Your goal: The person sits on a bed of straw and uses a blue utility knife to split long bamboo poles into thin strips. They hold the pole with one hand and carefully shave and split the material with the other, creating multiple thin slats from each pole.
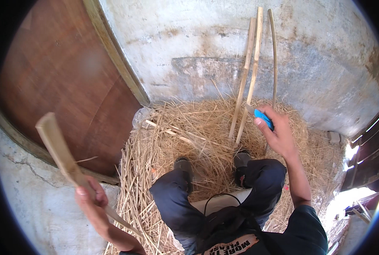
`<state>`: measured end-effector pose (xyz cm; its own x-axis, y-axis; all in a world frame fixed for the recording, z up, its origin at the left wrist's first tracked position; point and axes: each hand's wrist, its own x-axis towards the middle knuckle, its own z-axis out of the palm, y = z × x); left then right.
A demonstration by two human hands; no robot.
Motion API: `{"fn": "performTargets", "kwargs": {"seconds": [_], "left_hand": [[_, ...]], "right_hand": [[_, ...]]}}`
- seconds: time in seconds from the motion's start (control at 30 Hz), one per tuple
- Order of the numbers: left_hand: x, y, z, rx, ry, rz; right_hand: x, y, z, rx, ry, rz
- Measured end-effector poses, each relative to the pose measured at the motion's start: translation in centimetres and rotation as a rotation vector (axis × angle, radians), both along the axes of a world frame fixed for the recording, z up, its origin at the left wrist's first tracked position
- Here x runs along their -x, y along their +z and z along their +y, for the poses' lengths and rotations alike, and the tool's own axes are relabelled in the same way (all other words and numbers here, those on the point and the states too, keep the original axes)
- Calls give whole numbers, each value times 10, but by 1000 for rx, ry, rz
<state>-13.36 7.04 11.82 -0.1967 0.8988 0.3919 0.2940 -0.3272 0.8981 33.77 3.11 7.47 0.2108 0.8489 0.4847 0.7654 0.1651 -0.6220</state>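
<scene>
My left hand [92, 202] is closed round a long, flat bamboo strip [57, 144]. Its broad end points up and away on the left, and its thin end runs back past my wrist. A thin curl sticks out from the strip's edge just above my fingers. In my right hand [279, 134] is a knife with a blue handle [264, 120], its short blade pointing up and left. The blade is apart from the strip and, in this view, overlaps a pale stick [254, 72] that leans on the wall.
Two more sticks, one straight [244, 76] and one thin and bowed [274, 55], lean there too. Loose shavings [198, 114] cover the floor round my shoes. A brown wooden door [70, 85] is at the left, a pale plastered wall [325, 63] ahead, dark boards [368, 157] at right.
</scene>
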Motion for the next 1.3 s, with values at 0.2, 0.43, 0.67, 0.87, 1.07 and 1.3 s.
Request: {"fn": "performTargets", "kwargs": {"seconds": [0.2, 0.43, 0.67, 0.87, 1.07, 1.3], "left_hand": [[1, 26, 21, -27, -546, -166], [-50, -30, 2, 428, -982, -198], [-106, -92, -29, 851, -1118, -388], [-128, -113, -40, 845, -1101, -449], [-142, -117, -38, 832, -1055, -407], [-165, -120, -42, 771, -968, -421]], "right_hand": [[9, -11, -9, 62, 64, 115], [17, -12, -17, -25, 163, 121], [48, -16, -2, 114, 404, 549], [60, -14, 18, 276, 559, 685], [59, -30, 27, 221, 598, 779], [55, -39, 22, 229, 458, 801]]}}
